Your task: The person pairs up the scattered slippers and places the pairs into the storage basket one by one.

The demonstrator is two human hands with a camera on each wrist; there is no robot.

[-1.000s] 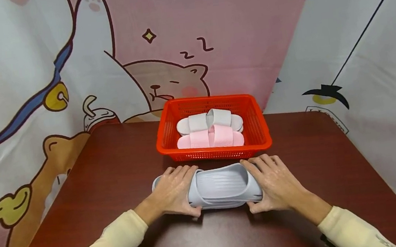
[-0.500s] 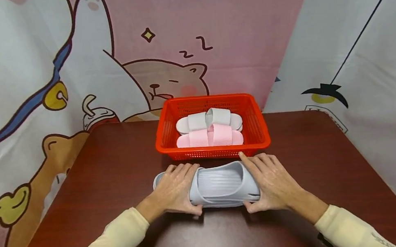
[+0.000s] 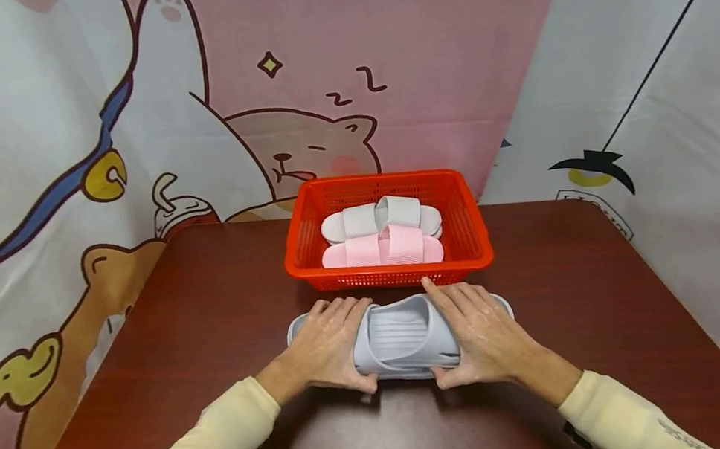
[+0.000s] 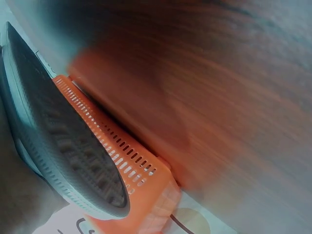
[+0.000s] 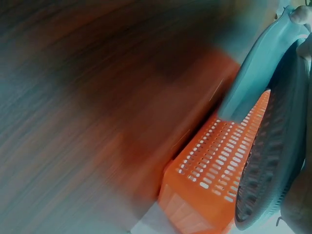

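A pair of pale grey-blue slippers [image 3: 409, 349] overlaps lengthwise in front of the basket, held between both hands. My left hand [image 3: 330, 344] grips the left part, fingers over the far side and thumb on the near side. On the right part, my right hand [image 3: 481, 329] holds the same way, its index finger pointing toward the basket. Slipper ends stick out past both hands. In the left wrist view a dark treaded sole [image 4: 83, 156] faces the tabletop, raised off it. The right wrist view shows another treaded sole [image 5: 273, 151] beside a smooth slipper side [image 5: 258, 68].
A red perforated basket [image 3: 298, 271] stands just behind the slippers. Inside it lie white slippers [image 3: 360, 222] and pink slippers [image 3: 363, 252], side by side. The dark reddish-brown table [image 3: 207, 296] ends at a cartoon-printed curtain [image 3: 434, 58].
The hands have drawn closer together, the right moving left and the left slightly right, and the slippers overlap more. A slipper end now shows beyond the right hand.
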